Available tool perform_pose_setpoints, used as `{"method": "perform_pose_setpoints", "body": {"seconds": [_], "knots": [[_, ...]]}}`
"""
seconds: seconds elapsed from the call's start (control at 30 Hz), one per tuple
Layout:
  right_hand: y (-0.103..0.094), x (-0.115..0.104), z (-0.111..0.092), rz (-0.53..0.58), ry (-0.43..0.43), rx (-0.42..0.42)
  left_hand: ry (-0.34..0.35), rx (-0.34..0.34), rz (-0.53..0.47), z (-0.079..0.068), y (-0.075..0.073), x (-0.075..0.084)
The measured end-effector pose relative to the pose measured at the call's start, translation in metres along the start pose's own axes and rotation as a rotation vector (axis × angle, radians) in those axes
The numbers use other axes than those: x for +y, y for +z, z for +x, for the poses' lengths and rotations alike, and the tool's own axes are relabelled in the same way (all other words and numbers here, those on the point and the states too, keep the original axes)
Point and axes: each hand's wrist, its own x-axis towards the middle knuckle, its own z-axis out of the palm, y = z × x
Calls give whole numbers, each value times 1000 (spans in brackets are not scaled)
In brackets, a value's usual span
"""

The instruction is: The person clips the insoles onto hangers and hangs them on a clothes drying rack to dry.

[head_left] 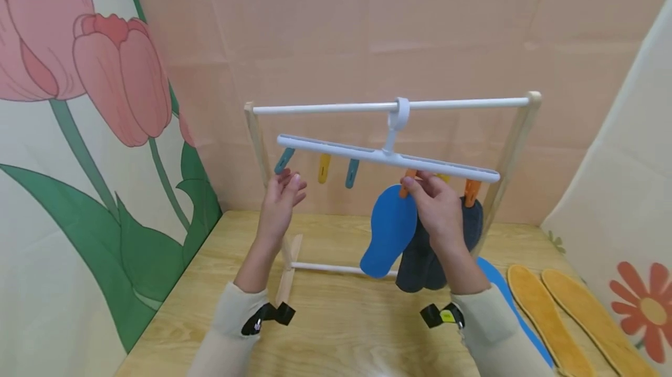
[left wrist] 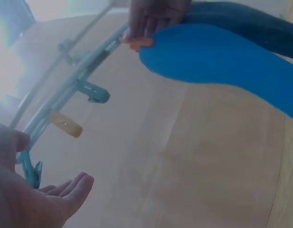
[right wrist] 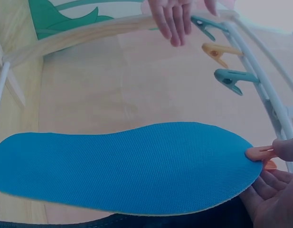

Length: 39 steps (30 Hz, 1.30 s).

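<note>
My right hand (head_left: pixel 441 205) pinches an orange clothespin (right wrist: pixel 260 153) on the white hanger (head_left: pixel 336 148). That clothespin meets the wide end of a blue insole (head_left: pixel 391 228), which hangs down beside it. At the hanger's raised left end, my left hand (head_left: pixel 280 205) is just below a teal clothespin (head_left: pixel 284 161), its thumb and fingers apart around the pin in the left wrist view. Between the hands hang a yellow clothespin (head_left: pixel 324 168) and another teal clothespin (head_left: pixel 352 173). Dark insoles (head_left: pixel 415 260) hang behind my right hand, one under an orange clothespin (head_left: pixel 472 192).
The hanger hooks over the white top bar (head_left: pixel 325 108) of a wooden-sided rack (head_left: pixel 511 149) and tilts down to the right. On the table (head_left: pixel 346 330) at right lie a blue insole (head_left: pixel 517 307) and two tan insoles (head_left: pixel 551 313). A tulip-print cloth (head_left: pixel 121 190) stands at left.
</note>
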Motion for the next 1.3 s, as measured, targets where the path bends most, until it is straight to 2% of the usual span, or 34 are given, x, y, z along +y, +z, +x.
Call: {"method": "perform_pose_setpoints", "body": {"seconds": [0.13, 0.23, 0.47, 0.67, 0.8, 1.07, 1.3], "knots": [[-1, 1, 0, -13, 9, -3, -46, 15, -112, -1, -5, 4], [-1, 1, 0, -27, 18, -8, -38, 7, -135, 2, -8, 11], [-1, 0, 2, -48, 7, -48, 57, -52, 6, 20, -12, 30], [2, 4, 0, -98, 8, -84, 63, -35, 88, 27, -13, 37], [3, 7, 1, -137, -8, -83, 63, -51, 111, 29, -13, 42], [1, 10, -2, -249, -108, -72, 49, -63, 146, 31, -14, 47], [-6, 17, -19, -347, -213, 22, 61, -77, 140, 29, -15, 43]]}}
